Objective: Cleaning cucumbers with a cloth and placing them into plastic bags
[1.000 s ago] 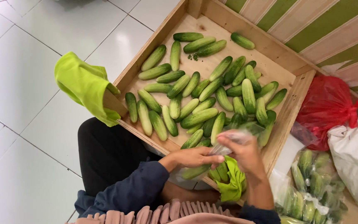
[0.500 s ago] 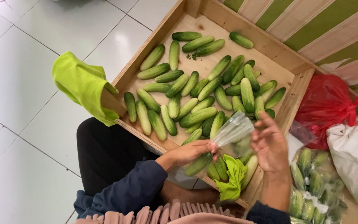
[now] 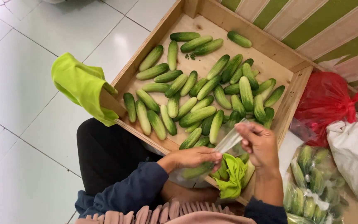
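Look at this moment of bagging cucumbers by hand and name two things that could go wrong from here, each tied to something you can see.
1. The thin clear plastic bag is stretched between the left hand and right hand; the film might tear or slip.
2. The cucumber in the bag hangs near the wooden tray's front edge, so a lost grip could drop it over the edge.

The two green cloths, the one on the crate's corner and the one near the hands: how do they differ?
The cloth on the corner hangs draped over the wooden crate's outer corner, above the floor; the cloth by the hands lies crumpled inside the crate among cucumbers. The corner cloth looks larger and spread out; the other looks smaller and bunched. No hand touches the corner cloth; the right hand and left hand work just above the other. Both are bright yellow-green.
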